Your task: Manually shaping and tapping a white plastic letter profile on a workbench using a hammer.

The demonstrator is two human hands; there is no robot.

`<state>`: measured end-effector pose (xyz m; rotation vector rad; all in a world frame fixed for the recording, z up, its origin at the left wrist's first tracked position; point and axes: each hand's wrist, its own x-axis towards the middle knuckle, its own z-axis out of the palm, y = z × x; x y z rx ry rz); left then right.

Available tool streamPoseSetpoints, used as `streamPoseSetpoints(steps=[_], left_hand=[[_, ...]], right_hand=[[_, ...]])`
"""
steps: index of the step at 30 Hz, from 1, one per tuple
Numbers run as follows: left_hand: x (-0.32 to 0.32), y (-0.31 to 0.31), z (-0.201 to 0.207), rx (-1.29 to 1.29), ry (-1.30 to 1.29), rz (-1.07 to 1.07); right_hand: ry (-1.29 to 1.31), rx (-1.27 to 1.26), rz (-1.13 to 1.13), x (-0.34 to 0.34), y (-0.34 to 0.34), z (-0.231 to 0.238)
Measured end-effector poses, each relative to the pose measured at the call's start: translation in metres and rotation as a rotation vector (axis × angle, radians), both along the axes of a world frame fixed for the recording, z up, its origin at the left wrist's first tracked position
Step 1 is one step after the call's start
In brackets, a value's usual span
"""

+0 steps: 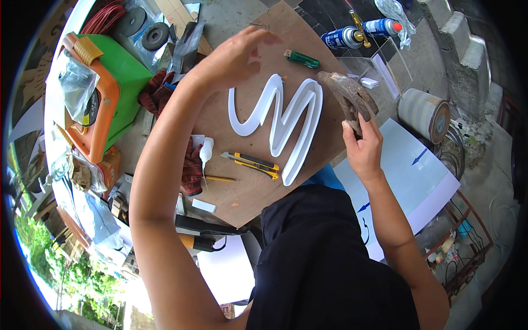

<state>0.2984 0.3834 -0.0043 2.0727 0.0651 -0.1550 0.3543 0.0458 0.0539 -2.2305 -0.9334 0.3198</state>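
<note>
Gripping rusty curved metal piece [349,96] — right hand [362,144] | left hand [236,55] loosely spread | white letter [280,118] between hands

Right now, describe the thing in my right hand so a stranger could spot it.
Find the brown board bearing the white zigzag letter. At its right edge, the right hand grips a rusty, curved brown slab, the only rough, dirty piece beside the clean white letter.

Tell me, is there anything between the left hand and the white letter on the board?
Nothing visible is in the way. The left hand hovers just above and to the left of the white letter, with only bare brown board under it. The green lighter lies off to the side. The right hand holds a rusty curved piece beside the letter.
</note>
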Motion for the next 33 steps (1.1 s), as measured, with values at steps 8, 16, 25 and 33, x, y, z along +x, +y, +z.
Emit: streamPoseSetpoints(steps=[8,16,25,33], left_hand=[[0.025,0.033,-0.051,0.672,-0.170,0.234],[0.036,0.034,-0.064,0.747,-0.137,0.150],[-0.005,-0.013,-0.034,0.348,-0.167,0.230],[-0.023,-0.032,-0.040,0.125,-0.134,0.143]], right_hand=[[0.029,-0.010,-0.013,-0.011,-0.005,0.009],[0.106,-0.019,-0.018,-0.015,-0.007,0.009],[0.221,-0.052,-0.067,-0.014,-0.010,0.014],[0.245,-0.036,-0.051,-0.016,-0.003,0.013]])
